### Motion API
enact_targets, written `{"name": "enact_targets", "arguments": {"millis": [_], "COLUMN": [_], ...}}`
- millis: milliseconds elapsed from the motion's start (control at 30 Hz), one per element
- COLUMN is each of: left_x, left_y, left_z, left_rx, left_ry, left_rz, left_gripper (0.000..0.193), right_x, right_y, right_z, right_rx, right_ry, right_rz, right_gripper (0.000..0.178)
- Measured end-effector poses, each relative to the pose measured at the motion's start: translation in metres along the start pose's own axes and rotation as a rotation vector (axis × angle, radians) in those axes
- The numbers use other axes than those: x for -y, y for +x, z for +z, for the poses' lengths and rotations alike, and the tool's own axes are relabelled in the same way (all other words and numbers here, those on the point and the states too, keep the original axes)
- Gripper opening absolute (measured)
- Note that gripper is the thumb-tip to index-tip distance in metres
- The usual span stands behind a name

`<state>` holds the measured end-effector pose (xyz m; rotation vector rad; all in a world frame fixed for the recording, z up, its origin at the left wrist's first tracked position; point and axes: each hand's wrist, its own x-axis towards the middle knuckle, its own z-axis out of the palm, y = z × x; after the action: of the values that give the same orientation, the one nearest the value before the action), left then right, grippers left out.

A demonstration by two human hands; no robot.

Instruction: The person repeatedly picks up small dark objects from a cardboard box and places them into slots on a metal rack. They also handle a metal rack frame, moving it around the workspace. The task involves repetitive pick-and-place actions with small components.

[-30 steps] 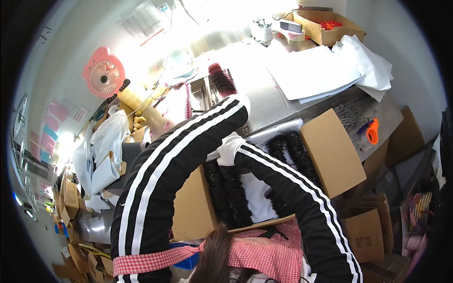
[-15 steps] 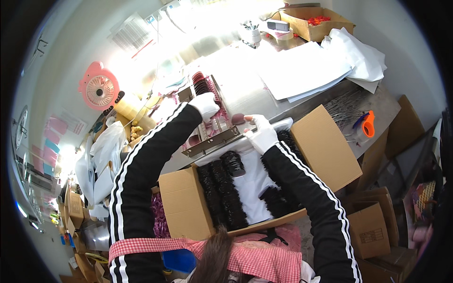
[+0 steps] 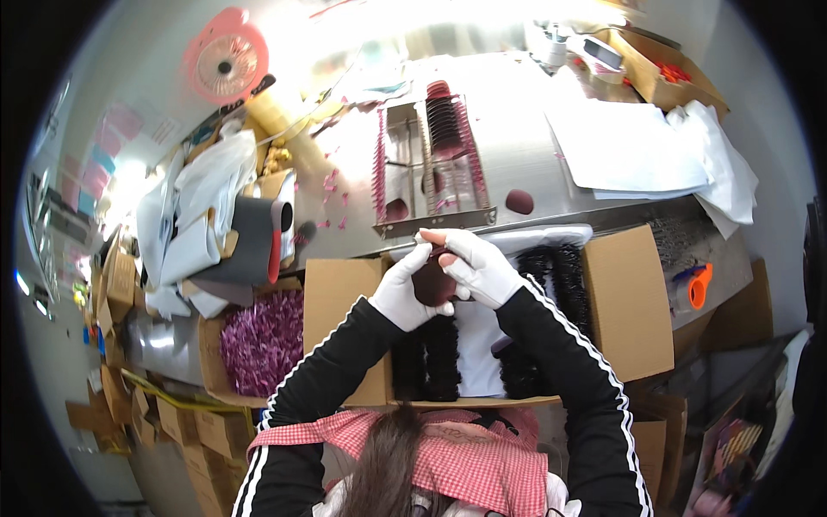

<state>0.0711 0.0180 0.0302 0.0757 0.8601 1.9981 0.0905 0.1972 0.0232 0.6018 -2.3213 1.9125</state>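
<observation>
Both my hands wear white gloves and meet over an open cardboard box (image 3: 629, 302) in front of me. My left hand (image 3: 401, 295) and my right hand (image 3: 476, 267) together hold a small dark maroon round piece (image 3: 433, 283). Inside the box lie rows of black frilly pieces (image 3: 438, 358) on a white liner. Just beyond my hands a metal tray (image 3: 431, 164) on the steel table holds rows of pink and dark maroon pieces.
A second carton with shiny purple shreds (image 3: 263, 340) stands at my left. A pink fan (image 3: 226, 65), white bags and stacked cartons crowd the left. White sheets (image 3: 629, 146) and a box lie at the back right; an orange tool (image 3: 698, 286) is at the right.
My hands have come back from the metal tray toward me and now meet over the box, holding a dark round piece. The view has shifted to the right.
</observation>
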Motion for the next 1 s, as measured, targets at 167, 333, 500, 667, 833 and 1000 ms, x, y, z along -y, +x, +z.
{"name": "enact_targets", "arguments": {"millis": [167, 333, 500, 667, 833, 1000], "left_x": [0.031, 0.032, 0.026, 0.036, 0.052, 0.049], "left_y": [-0.035, -0.056, -0.076, -0.089, -0.106, -0.128], "left_z": [-0.033, -0.032, -0.029, -0.039, -0.04, -0.046], "left_rx": [-0.003, -0.043, -0.189, -0.157, -0.474, -0.762], "left_ry": [-0.099, 0.067, 0.343, 0.392, 0.277, -0.246], "left_rz": [0.062, 0.252, 0.243, 0.32, 0.416, 0.438], "left_gripper": [0.06, 0.072, 0.074, 0.062, 0.076, 0.069], "right_x": [0.013, 0.02, 0.036, 0.043, 0.027, 0.032], "right_y": [0.006, -0.003, -0.001, 0.009, 0.018, 0.044], "right_z": [0.018, 0.047, 0.068, 0.094, 0.145, 0.19], "right_rx": [0.091, 0.039, 0.133, 0.186, 0.226, 0.528], "right_ry": [-0.523, -0.52, -0.333, -0.644, -0.775, -0.839], "right_rz": [-0.27, -0.179, 0.138, 0.099, 0.013, -0.155], "right_gripper": [0.04, 0.031, 0.033, 0.031, 0.026, 0.021]}}
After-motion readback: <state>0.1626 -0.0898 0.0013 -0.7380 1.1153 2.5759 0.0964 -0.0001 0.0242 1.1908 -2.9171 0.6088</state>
